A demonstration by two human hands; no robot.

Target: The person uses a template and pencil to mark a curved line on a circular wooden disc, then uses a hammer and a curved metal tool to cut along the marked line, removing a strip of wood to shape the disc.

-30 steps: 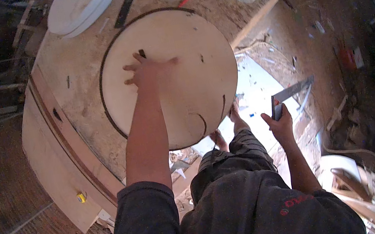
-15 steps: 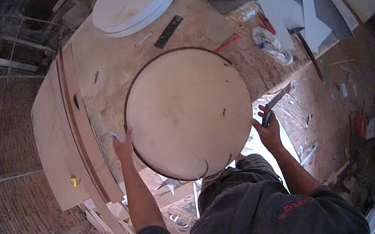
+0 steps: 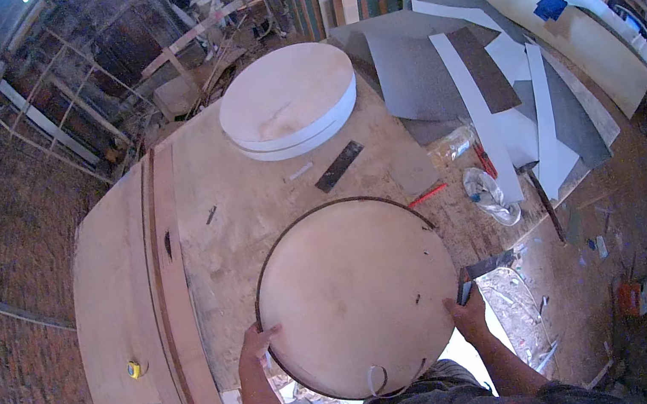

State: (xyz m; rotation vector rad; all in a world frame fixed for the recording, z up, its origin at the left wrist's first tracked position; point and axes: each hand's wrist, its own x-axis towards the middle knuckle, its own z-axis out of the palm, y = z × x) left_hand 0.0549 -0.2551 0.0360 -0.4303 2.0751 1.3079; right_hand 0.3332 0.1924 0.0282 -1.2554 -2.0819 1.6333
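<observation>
At the workbench's near edge, left hand (image 3: 255, 341) and tool-clutching right hand (image 3: 469, 313) gripping opposite rims of the round wooden panel (image 3: 357, 295).

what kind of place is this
Most likely a carpentry workshop. A large round wooden panel lies on a plywood worktable, cut sheet offcuts are piled at the far side, and timber frames and scraps stand around.

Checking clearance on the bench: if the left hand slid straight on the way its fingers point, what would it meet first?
The left hand already rests against the round wooden disc; pushing on, it would probably meet that rim first.
</observation>
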